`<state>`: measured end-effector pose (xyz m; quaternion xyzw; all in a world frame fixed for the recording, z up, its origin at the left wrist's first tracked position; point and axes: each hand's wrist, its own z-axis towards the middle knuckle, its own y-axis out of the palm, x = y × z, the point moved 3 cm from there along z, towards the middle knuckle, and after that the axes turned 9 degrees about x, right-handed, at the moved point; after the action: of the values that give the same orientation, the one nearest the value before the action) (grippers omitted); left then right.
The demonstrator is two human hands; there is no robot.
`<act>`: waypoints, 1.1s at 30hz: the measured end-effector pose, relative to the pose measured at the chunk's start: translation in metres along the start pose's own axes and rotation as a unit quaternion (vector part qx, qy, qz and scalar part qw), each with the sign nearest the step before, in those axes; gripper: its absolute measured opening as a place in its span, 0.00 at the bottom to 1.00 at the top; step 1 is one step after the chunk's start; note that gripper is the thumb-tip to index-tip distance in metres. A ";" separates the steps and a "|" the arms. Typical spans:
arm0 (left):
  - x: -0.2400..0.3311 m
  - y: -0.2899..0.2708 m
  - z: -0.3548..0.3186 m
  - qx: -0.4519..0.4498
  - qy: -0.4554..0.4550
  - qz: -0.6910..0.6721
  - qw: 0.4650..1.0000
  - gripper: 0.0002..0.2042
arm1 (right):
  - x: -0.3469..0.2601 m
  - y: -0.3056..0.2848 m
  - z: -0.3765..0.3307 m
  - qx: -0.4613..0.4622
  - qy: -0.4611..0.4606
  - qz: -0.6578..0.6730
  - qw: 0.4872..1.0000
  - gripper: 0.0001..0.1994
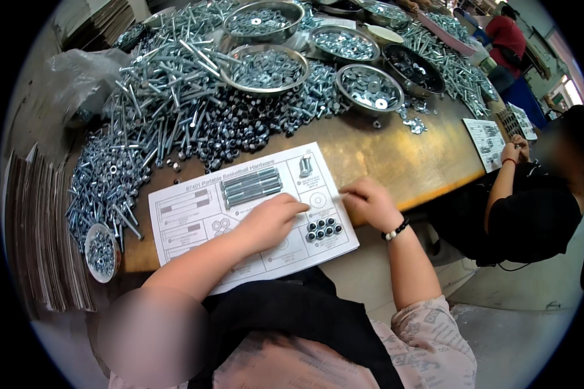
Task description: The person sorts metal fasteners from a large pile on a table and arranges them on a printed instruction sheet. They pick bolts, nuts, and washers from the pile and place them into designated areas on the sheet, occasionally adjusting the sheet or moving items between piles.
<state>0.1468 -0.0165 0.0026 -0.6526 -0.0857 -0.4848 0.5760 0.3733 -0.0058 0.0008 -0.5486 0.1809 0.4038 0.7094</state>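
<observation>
Eight black-and-silver round nuts (pixel 321 224) lie on white printed paper sheet (pixel 292 256), near side of gap between hands; rows run left-right. Left hand (pixel 269 222) nearer, fingers curled; right hand (pixel 372 202) at sheet's right edge, fingertips bunched. Cannot tell whether either grip holds anything.

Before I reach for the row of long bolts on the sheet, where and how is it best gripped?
Probably at mid-length, from above, pinching across the long bolts: they lie flat, side by side, roughly left to right on the sheet. The left hand is just below their right end.
</observation>
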 end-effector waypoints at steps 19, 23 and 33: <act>-0.059 -0.064 -0.069 0.177 -0.074 0.080 0.978 0.07 | 0.104 -0.074 0.208 0.027 0.335 -0.455 0.825 0.23; -0.060 -0.063 -0.066 0.180 -0.062 0.079 0.979 0.07 | 0.145 -0.087 0.212 0.015 0.349 -0.396 0.849 0.25; -0.062 -0.062 -0.069 0.201 -0.043 0.081 0.975 0.05 | 0.093 -0.068 0.176 0.170 0.081 -0.119 0.975 0.13</act>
<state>0.0362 -0.0260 -0.0103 -0.5489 -0.1524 -0.3807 0.7285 0.4496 0.1872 0.0373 -0.4686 0.2377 0.2341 0.8180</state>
